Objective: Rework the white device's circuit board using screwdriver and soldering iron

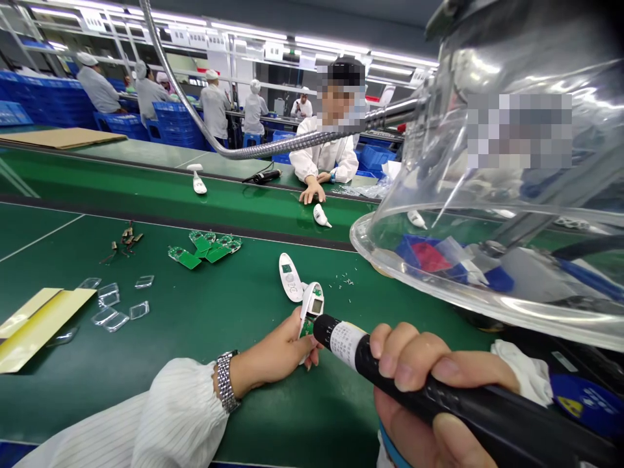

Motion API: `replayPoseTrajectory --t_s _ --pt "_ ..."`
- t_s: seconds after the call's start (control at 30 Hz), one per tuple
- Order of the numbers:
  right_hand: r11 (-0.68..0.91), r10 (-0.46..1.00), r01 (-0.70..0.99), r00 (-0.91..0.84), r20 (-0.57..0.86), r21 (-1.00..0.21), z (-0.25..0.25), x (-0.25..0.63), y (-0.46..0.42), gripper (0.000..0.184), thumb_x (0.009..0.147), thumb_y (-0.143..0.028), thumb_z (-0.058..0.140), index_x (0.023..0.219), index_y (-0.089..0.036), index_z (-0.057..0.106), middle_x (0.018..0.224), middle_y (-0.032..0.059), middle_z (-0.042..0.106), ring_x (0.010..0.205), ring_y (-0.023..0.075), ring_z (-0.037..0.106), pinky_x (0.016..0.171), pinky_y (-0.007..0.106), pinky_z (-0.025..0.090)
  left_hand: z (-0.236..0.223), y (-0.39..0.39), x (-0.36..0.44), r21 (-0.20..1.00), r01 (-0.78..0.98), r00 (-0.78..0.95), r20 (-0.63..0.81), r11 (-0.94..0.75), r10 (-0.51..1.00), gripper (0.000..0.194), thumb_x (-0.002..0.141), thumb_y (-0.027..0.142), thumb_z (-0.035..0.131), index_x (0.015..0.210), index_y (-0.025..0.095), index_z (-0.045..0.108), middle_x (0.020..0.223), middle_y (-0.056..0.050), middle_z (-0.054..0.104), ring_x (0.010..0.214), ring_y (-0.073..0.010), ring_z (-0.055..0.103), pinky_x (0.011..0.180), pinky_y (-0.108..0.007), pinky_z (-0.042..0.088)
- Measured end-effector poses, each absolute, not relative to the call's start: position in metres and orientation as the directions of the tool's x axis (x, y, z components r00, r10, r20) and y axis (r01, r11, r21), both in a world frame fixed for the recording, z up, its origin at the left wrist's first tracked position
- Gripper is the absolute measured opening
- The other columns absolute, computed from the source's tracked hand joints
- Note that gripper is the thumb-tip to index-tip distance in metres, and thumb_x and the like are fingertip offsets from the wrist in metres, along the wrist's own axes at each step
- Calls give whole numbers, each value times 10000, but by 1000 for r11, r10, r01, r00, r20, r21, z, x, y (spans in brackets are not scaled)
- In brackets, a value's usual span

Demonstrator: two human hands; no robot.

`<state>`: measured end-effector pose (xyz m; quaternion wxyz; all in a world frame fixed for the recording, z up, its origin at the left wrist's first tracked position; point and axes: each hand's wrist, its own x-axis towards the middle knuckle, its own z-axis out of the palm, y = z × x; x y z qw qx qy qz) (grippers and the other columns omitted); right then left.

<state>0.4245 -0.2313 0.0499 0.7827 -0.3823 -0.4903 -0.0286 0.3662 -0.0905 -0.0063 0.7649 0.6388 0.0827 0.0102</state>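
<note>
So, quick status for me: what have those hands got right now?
Left hand holding white device casing, green circuit board showing. Right hand on black electric screwdriver, nose at the casing. Clear plastic shield hangs to the right.

Matt plastic screwdriver (429, 390), glossy casing (312, 300), probably rubber mat (273, 416)

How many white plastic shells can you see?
5 white shells: one in the left hand, one beside it on the mat, two on the green belt, one behind the clear shield. Others may be hidden.
</note>
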Motion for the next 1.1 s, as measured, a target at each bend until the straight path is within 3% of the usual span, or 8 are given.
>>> replayPoseTrajectory --t_s 0.17,0.37,0.47,0.63,0.8,1.1 --pt "713 246 433 582 775 -552 54 421 -228 157 766 -268 590 890 -220 506 642 -35 520 575 140 470 600 359 419 -5 -84 369 981 116 981 -138 157 136 280 771 301 553 954 165 391 641 41 501 564 -92 471 552 -248 392" --pt "664 266 393 671 692 -636 48 429 -246 168 758 -291 624 874 -221 524 627 -38 532 567 127 473 607 321 417 -3 -70 376 980 131 918 -178 151 354 109 795 187 489 892 164 443 742 15 522 594 -85 500 558 -239 406" --pt "636 288 373 697 657 -675 35 435 -248 154 760 -267 620 872 -219 526 632 -40 542 576 130 489 609 321 427 1 -70 377 971 162 897 -218 174 384 106 805 154 475 904 164 438 758 16 526 598 -84 511 547 -232 408" --pt "627 303 346 718 627 -699 21 438 -242 149 766 -253 608 883 -226 519 661 -40 554 608 133 507 644 332 438 5 -77 376 966 201 899 -248 163 361 144 791 128 509 915 161 444 710 37 516 578 -78 515 525 -217 408" --pt "664 312 255 760 570 -703 31 437 -246 150 744 -308 622 831 -221 537 596 -44 529 546 123 471 582 305 429 5 -78 374 961 204 890 -262 188 373 199 764 136 576 926 156 461 683 50 519 557 -72 519 493 -201 410" --pt "690 182 292 815 550 -662 49 439 -256 186 656 -347 652 761 -224 561 527 -46 484 503 121 419 550 289 392 3 -82 373 861 189 934 -305 472 183 302 681 279 721 866 133 531 789 -55 653 608 -115 618 444 -186 415"
